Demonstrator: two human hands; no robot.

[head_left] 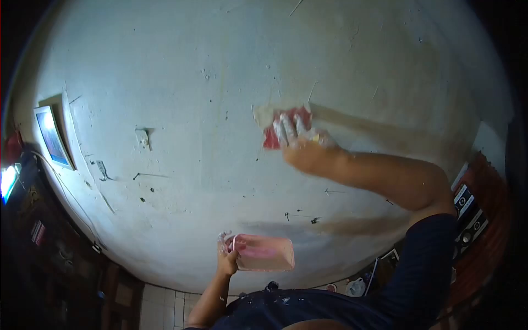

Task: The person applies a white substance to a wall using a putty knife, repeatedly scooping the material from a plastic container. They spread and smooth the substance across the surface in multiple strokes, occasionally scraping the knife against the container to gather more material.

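1. Up on the pale wall (181, 115), the right hand (301, 135) has its white-smeared fingers bent over a flat red tool (270, 138), gripping it right at the wall's surface!
2. Lower down, look, the left hand (226, 256) clasps one end of a pink tray (269, 242), fingers curled around its rim.
3. Off to the left, a framed picture (54, 137) hangs tilted, well apart from both hands.

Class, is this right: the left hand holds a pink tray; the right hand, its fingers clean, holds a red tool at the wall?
No: in the head view the right hand has fingers smeared white, not clean. It holds a red tool at the wall; the left hand holds a pink tray.
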